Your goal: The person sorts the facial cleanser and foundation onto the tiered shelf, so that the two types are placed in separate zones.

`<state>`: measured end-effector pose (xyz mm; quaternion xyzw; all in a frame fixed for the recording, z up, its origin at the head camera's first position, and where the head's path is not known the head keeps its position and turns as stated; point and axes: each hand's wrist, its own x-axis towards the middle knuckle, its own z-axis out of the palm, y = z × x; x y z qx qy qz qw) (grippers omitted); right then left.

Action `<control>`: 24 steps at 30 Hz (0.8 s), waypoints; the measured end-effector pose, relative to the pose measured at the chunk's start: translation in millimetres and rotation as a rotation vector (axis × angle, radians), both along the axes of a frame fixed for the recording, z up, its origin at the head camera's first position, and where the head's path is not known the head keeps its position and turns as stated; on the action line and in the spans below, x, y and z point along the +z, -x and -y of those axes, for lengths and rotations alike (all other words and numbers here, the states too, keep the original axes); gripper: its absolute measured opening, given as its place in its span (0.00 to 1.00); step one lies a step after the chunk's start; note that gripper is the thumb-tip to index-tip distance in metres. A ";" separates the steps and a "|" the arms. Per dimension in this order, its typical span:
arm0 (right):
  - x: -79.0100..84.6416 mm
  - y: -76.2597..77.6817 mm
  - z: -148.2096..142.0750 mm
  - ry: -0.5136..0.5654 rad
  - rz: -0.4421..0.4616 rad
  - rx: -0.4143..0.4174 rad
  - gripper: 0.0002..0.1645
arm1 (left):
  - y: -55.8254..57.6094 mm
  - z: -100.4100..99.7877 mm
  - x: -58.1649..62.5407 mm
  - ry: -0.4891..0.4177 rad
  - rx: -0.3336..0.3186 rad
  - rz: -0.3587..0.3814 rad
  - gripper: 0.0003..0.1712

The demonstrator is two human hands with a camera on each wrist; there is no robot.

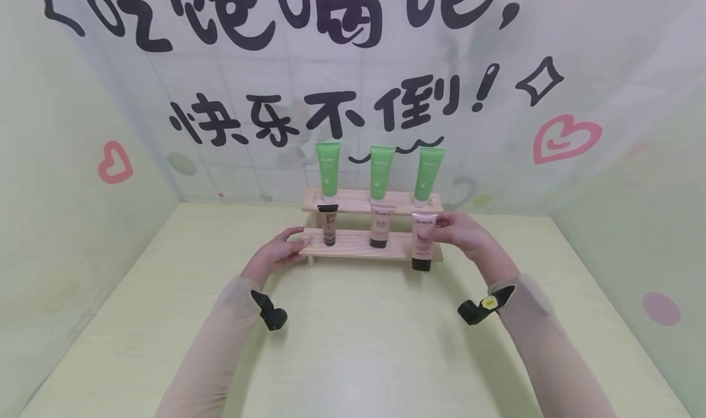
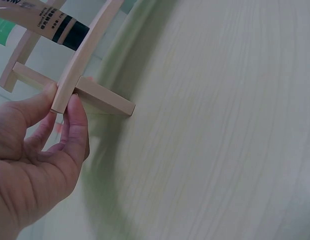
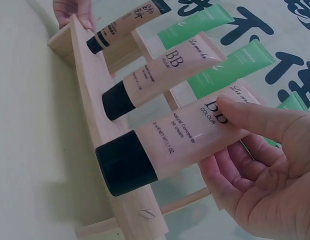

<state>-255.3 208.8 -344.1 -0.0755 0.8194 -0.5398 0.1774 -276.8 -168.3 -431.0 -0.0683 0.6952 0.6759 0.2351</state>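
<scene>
A two-step wooden rack (image 1: 358, 251) stands against the back wall. My left hand (image 1: 278, 250) pinches the left end of its lower step between thumb and fingers, as the left wrist view shows. My right hand (image 3: 265, 165) holds a pink BB cream tube (image 3: 190, 135) with a black cap, cap down, at the right end of the lower step. In the head view this tube (image 1: 422, 240) hangs in front of the step's edge. On the lower step stand another pink BB cream tube (image 1: 380, 226) and a tan tube with a black cap (image 1: 329, 225).
Several green tubes stand along the upper step, among them a left one (image 1: 329, 170), a middle one (image 1: 380, 173) and a right one (image 1: 428, 174). A pale table (image 1: 353, 344) spreads in front. Walls with black lettering and pink hearts enclose the sides and back.
</scene>
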 end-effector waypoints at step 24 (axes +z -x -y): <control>-4.7 21.0 -1.5 0.026 -0.062 -0.121 0.30 | 0.3 -1.1 -1.4 0.003 0.022 0.022 0.36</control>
